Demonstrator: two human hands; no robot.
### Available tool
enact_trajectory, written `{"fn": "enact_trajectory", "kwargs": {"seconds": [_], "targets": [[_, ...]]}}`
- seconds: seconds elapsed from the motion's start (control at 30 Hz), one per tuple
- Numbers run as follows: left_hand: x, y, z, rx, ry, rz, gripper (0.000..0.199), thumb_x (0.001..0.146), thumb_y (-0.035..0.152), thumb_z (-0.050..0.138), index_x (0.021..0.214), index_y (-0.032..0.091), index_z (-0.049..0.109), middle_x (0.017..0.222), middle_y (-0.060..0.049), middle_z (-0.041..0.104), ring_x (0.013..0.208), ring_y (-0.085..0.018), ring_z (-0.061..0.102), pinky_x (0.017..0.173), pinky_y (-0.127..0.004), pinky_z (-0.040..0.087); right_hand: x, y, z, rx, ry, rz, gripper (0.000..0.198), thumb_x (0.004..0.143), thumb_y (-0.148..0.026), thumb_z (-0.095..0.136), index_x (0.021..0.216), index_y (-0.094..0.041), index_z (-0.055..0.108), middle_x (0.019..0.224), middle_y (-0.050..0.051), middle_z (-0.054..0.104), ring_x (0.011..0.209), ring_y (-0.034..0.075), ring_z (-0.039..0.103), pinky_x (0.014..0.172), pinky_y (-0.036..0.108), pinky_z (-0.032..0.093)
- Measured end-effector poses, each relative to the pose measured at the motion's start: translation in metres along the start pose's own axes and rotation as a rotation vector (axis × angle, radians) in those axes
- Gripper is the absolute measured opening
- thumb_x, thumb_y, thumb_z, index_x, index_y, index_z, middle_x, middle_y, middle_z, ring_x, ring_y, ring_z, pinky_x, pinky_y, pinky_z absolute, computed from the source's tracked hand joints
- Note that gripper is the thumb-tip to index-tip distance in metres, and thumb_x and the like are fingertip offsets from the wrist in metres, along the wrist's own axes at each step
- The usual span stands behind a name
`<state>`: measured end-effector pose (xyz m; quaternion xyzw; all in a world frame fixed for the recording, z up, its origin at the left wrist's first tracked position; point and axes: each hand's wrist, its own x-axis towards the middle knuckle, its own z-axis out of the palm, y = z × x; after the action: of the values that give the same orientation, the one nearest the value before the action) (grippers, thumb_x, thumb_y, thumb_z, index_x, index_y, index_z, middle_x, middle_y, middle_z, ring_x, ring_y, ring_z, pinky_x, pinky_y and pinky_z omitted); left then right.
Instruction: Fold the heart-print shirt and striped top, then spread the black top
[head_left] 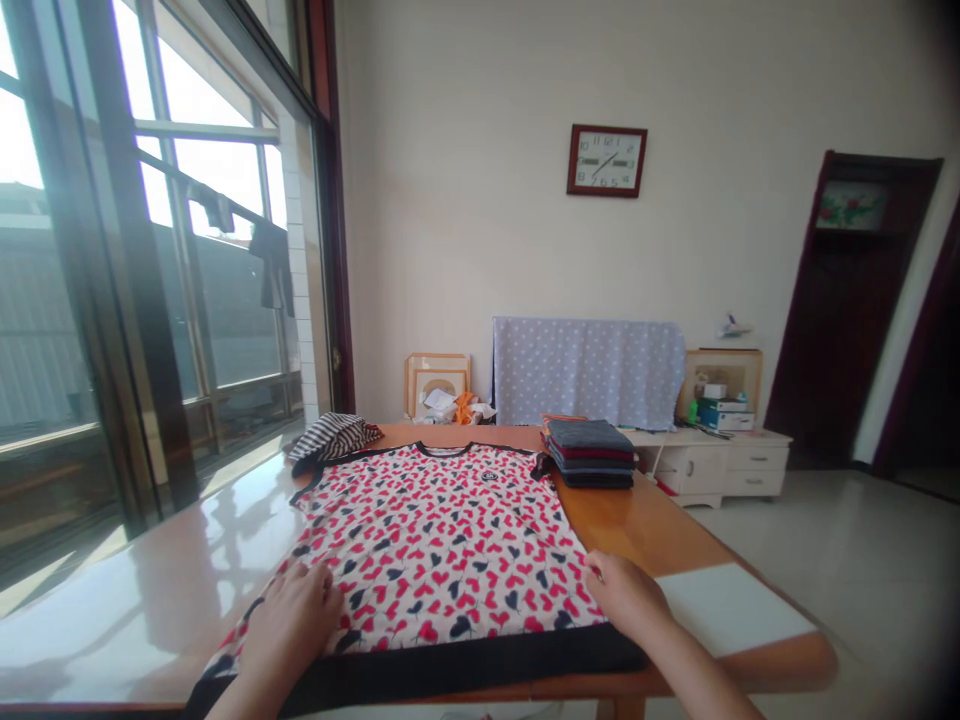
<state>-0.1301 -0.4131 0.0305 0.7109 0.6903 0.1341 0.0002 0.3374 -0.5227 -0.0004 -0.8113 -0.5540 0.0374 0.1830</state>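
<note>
One flat, heart-printed shirt (442,555) lies with right hand (628,593) fingers pinching its edge, left hand (295,612) fingers curled, grip unclear.

The shirt (442,550) lies on the table (630,530), a clothes stack (592,458) at its far right.

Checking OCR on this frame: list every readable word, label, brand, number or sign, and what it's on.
"1" through "12": clock dial.
Badge on shirt: letters too small and blurred to read.
Boxes: any print too small to read.
No other readable text.
</note>
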Motion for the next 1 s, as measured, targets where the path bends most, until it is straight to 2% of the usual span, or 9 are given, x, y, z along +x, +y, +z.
{"fn": "enact_trajectory", "kwargs": {"seconds": [0.13,0.27,0.43,0.57,0.7,0.83,1.0], "targets": [[0.018,0.024,-0.006,0.032,-0.044,0.063,0.032,0.091,0.038,0.042,0.101,0.019,0.065,0.112,-0.015,0.067,0.106,-0.032,0.062,0.082,-0.039,0.046,0.014,-0.016,-0.016,0.023,-0.028,-0.01,0.019,0.09,-0.036,0.055,0.083,-0.025,0.07,0.09,0.006,0.075,0.084,0.022,0.066,0.065,0.028,0.031],[0.039,0.071,-0.009,-0.024,-0.091,0.23,0.035,0.091,0.041,0.045,0.112,0.021,0.066,0.119,-0.013,0.067,0.111,-0.03,0.062,0.086,-0.037,0.048,0.033,-0.038,-0.024,0.024,0.011,-0.109,0.025,0.092,-0.039,0.052,0.103,-0.028,0.072,0.101,0.007,0.076,0.093,0.023,0.067,0.069,0.028,0.034],[0.063,0.128,-0.008,-0.09,-0.193,0.386,0.043,0.089,0.044,0.051,0.123,0.023,0.066,0.128,-0.012,0.066,0.114,-0.029,0.063,0.091,-0.036,0.05,0.047,-0.038,0.0,-0.019,-0.042,-0.198,0.028,0.092,-0.038,0.053,0.114,-0.033,0.069,0.105,0.006,0.076,0.096,0.024,0.068,0.074,0.028,0.039],[0.08,0.16,-0.003,-0.068,-0.263,0.413,0.045,0.087,0.045,0.056,0.125,0.024,0.066,0.127,-0.013,0.068,0.113,-0.03,0.063,0.091,-0.039,0.051,0.05,-0.025,0.023,-0.03,-0.013,-0.19,0.031,0.095,-0.036,0.047,0.118,-0.036,0.068,0.108,0.004,0.076,0.1,0.025,0.068,0.079,0.03,0.042],[0.091,0.191,0.009,-0.064,-0.282,0.459,0.042,0.088,0.044,0.056,0.123,0.025,0.068,0.125,-0.014,0.068,0.115,-0.032,0.062,0.095,-0.044,0.049,0.053,-0.017,0.032,0.015,0.004,-0.189,0.031,0.094,-0.036,0.048,0.117,-0.037,0.069,0.109,0.004,0.077,0.102,0.026,0.068,0.084,0.032,0.045],[0.095,0.212,0.03,-0.119,-0.234,0.525,0.046,0.093,0.047,0.045,0.128,0.025,0.065,0.132,-0.014,0.062,0.123,-0.034,0.056,0.102,-0.049,0.043,0.058,-0.013,0.035,0.039,-0.003,-0.191,0.037,0.094,-0.037,0.047,0.125,-0.039,0.066,0.116,0.003,0.076,0.103,0.027,0.069,0.088,0.033,0.047],[0.098,0.212,0.061,-0.176,-0.191,0.541,0.055,0.096,0.051,0.034,0.136,0.023,0.061,0.139,-0.016,0.058,0.13,-0.036,0.05,0.108,-0.054,0.036,0.061,-0.01,0.036,0.059,-0.038,-0.166,0.038,0.093,-0.04,0.048,0.127,-0.042,0.066,0.12,0.001,0.075,0.105,0.027,0.07,0.089,0.033,0.05]]}}
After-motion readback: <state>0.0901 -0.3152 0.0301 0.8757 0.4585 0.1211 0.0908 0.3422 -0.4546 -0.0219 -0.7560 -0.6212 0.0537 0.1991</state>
